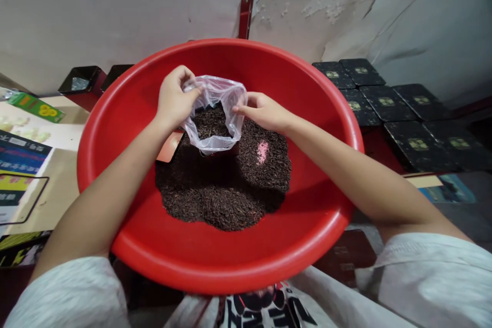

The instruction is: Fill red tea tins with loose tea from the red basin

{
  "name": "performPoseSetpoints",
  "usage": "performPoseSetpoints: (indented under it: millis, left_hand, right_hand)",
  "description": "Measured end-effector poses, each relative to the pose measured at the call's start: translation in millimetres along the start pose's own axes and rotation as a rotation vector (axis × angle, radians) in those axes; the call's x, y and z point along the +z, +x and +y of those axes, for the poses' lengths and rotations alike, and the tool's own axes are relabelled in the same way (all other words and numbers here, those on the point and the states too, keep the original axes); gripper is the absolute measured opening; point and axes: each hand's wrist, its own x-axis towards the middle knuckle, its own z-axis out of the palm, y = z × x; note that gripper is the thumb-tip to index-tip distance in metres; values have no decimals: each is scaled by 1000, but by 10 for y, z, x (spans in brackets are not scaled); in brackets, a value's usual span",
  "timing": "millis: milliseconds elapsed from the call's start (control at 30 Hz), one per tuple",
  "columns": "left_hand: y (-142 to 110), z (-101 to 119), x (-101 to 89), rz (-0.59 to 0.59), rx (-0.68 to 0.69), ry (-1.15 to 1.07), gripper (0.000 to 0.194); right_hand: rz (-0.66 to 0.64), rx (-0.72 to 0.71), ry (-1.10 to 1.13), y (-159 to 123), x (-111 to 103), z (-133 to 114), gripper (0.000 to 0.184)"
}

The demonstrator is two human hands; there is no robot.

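A clear plastic bag [215,142] stands upright with its mouth spread wide, holding dark loose tea leaves [210,122]. My left hand [176,96] pinches the bag's left rim between thumb and fingers. On the opposite side, my right hand [265,110] pinches the right rim. The bag seems to line a dark box, mostly hidden beneath it. Around it, a pile of the same tea leaves [230,205] lies in a big red plastic basin [307,225]. A small pink patch [262,152] rests on the pile, and an orange-pink flat piece [169,146] sticks out at its left.
Several black square tins or lids [388,102] are laid out at the right. Open dark red boxes [82,84] stand behind the basin's left rim, near a green packet [36,106]. A wall with peeling paint [319,10] rises behind.
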Motion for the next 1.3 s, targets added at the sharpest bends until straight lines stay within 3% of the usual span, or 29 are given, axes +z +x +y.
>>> performPoseSetpoints:
  millis: [67,167,267,367,433,500,567,600,667,867,967,1067,1200,1300]
  left_hand:
    - [35,-18,-1,82,71,16,29]
    - [68,-21,-62,119,178,79,25]
    - [31,75,-176,-70,243,128,13]
    - [-96,247,-258,-198,515,418,41]
    - [-214,334,-253,-394,723,651,51]
    - [-328,364,-199,-621,804,777,40]
    - [-406,347,-129,-711,816,874,15]
    - [-424,329,-99,-701,813,917,8]
    - [-418,288,-62,-663,792,930,14]
    - [-312,140,-19,-477,794,676,31]
    - [-296,59,25,-377,818,670,34]
    - [-283,-15,57,-279,821,670,35]
    - [-320,-99,112,-224,822,605,34]
    - [-392,-151,152,-237,853,507,33]
  right_hand:
    - [18,-24,-10,25,29,12,13]
    - [190,-93,53,58,53,53,25]
    - [336,-103,181,90,64,122,36]
    - [423,-50,308,115,78,164,40]
    - [458,28,366,123,76,168,40]
    - [471,96,401,123,55,165,40]
    - [470,127,421,116,15,158,41]
    - [469,131,430,111,-11,153,41]
    - [464,132,452,100,-66,133,40]
    - [327,4,550,93,-66,105,42]
    - [439,-101,513,57,120,276,50]
    - [608,-124,345,-75,388,534,68]
    - [395,-376,-62,-306,655,718,85]
    - [357,-423,-195,-379,708,668,72]
